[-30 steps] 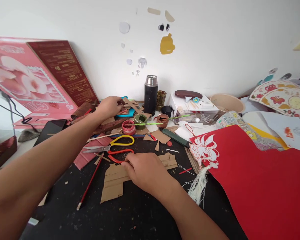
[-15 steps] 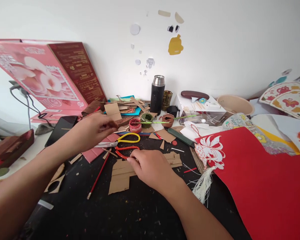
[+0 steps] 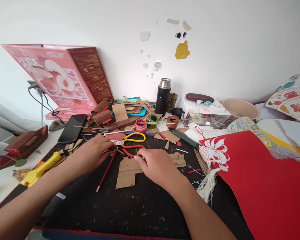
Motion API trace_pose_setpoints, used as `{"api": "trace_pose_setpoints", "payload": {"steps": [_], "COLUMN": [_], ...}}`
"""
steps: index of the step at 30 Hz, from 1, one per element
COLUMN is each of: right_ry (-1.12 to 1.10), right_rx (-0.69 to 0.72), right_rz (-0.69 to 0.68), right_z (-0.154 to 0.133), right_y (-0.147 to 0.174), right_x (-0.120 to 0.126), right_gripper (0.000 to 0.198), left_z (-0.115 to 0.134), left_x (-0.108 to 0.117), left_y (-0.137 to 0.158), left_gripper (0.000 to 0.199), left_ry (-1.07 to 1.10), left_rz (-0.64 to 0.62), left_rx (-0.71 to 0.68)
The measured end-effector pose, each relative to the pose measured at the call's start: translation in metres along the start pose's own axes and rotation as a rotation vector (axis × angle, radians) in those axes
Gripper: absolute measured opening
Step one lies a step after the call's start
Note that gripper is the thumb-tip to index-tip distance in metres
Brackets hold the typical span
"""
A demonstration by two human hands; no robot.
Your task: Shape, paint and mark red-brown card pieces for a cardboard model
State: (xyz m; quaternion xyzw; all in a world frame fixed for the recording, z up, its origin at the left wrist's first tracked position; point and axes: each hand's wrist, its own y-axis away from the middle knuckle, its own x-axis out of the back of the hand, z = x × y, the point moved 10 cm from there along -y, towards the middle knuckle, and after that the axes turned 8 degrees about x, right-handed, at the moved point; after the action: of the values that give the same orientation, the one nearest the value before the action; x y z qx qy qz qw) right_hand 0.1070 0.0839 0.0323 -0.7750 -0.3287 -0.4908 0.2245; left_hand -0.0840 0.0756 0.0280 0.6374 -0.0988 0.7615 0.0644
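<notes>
The open scissors [image 3: 135, 135] have one yellow and one orange handle loop, and their blades point left. My right hand [image 3: 160, 166] is closed, with thumb and forefinger pinching the orange loop. Beside the blades, my left hand [image 3: 96, 151] has its fingers curled together, and what they grip is hidden. A short thin wooden stick [image 3: 118, 150] pokes out near its fingertips. Below lie a red pencil [image 3: 106, 173] and a cut piece of brown cardboard [image 3: 126, 178]. A pink piece [image 3: 115, 134] shows above the left hand.
Paint pots [image 3: 141, 125] stand behind the scissors, near a black thermos [image 3: 163, 96]. A yellow glue gun [image 3: 41, 170] and a phone [image 3: 72, 128] lie at left. Red paper [image 3: 255, 180] with a tasselled ornament [image 3: 212, 155] covers the right. Cardboard scraps [image 3: 120, 112] pile up at the back.
My left hand has come down and nearer, to beside the scissors' blades. My right hand stays at the orange loop. The view has shifted left, bringing the glue gun into sight.
</notes>
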Motion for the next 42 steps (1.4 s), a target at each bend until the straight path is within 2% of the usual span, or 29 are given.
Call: {"api": "trace_pose_setpoints", "payload": {"steps": [9, 13, 19, 25, 28, 31, 35, 39, 42], "right_ry": [0.005, -0.011, -0.026, -0.006, -0.006, -0.005, -0.016, -0.020, -0.010], "right_rx": [0.003, -0.004, -0.011, -0.006, -0.005, -0.002, -0.002, -0.014, -0.018], "right_rz": [0.001, -0.008, -0.023, -0.035, -0.040, -0.034, -0.018, -0.035, -0.048], "right_z": [0.002, 0.002, 0.001, -0.001, 0.000, 0.000, 0.002, 0.002, 0.001], "right_y": [0.002, 0.002, 0.002, 0.002, 0.002, 0.002, 0.002, 0.002, 0.002], "right_x": [-0.005, -0.004, -0.003, -0.004, -0.004, -0.005, -0.006, -0.006, -0.006], "right_gripper": [0.028, 0.027, 0.026, 0.026, 0.027, 0.026, 0.025, 0.026, 0.026], "left_z": [0.000, -0.003, -0.015, -0.045, -0.059, -0.062, -0.053, -0.038, -0.037], "left_x": [-0.002, 0.017, 0.044, 0.028, 0.024, 0.028, 0.028, 0.021, 0.016], "left_y": [-0.005, 0.004, 0.020, 0.022, 0.023, 0.021, 0.014, 0.001, -0.009], "left_gripper": [0.030, 0.032, 0.038, 0.040, 0.037, 0.038, 0.045, 0.044, 0.043], "left_ry": [-0.006, 0.023, 0.044, -0.060, -0.139, -0.187, -0.137, -0.086, -0.103], "left_rz": [0.022, 0.063, 0.068, -0.093, -0.112, -0.067, -0.031, 0.030, 0.065], "left_rx": [-0.016, 0.014, 0.143, 0.328, 0.392, 0.381, 0.356, 0.243, 0.194]}}
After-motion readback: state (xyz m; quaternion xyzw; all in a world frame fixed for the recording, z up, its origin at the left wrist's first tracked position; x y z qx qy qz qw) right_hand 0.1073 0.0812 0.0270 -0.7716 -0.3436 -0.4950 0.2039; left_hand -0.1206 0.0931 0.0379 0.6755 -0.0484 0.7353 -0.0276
